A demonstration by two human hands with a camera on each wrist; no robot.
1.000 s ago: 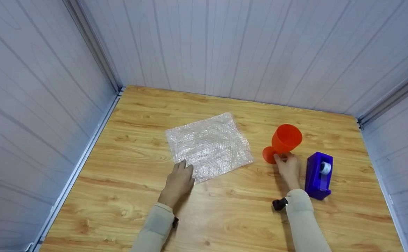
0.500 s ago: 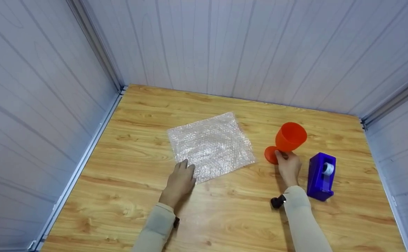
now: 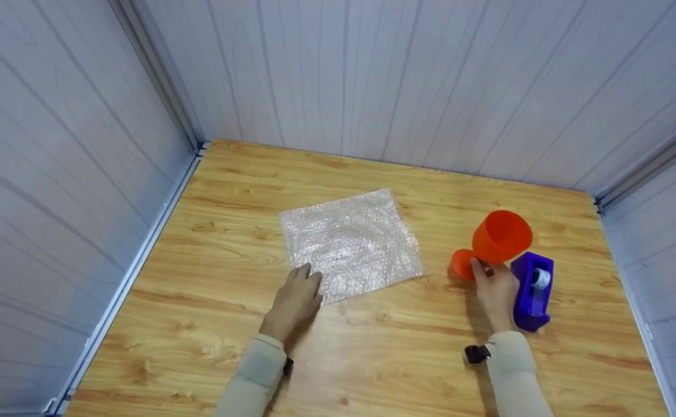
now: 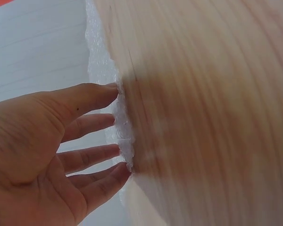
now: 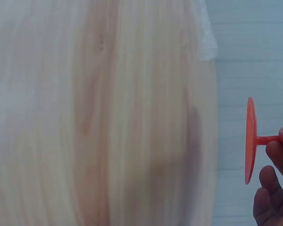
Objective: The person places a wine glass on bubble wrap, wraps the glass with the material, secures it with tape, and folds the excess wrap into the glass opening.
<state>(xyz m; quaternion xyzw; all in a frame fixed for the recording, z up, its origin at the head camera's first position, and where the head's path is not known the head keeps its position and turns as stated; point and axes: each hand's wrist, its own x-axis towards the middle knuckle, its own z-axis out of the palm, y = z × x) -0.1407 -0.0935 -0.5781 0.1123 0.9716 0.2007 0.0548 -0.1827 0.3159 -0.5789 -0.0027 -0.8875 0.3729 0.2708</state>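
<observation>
My right hand (image 3: 498,293) pinches the stem of an orange-red goblet (image 3: 493,249) between thumb and fingers. The cup tilts, its mouth facing up and right. In the right wrist view the round foot (image 5: 250,141) is raised off the table, with the thin stem running into my fingers (image 5: 277,157); the bowl is out of that view. On the near left corner of a sheet of bubble wrap (image 3: 352,243) rests my left hand (image 3: 295,301). The left wrist view has its fingers spread, fingertips touching the edge of the bubble wrap (image 4: 101,61).
A purple tape dispenser (image 3: 524,310) with a white roll (image 3: 541,279) stands just right of my right hand, partly behind it and the goblet. Panelled walls (image 3: 326,81) enclose the wooden table (image 3: 384,359) at the back and sides.
My right hand has carried the goblet to the right and slightly nearer, so that it now overlaps the tape dispenser in the head view. The left hand has stayed on the bubble wrap.
</observation>
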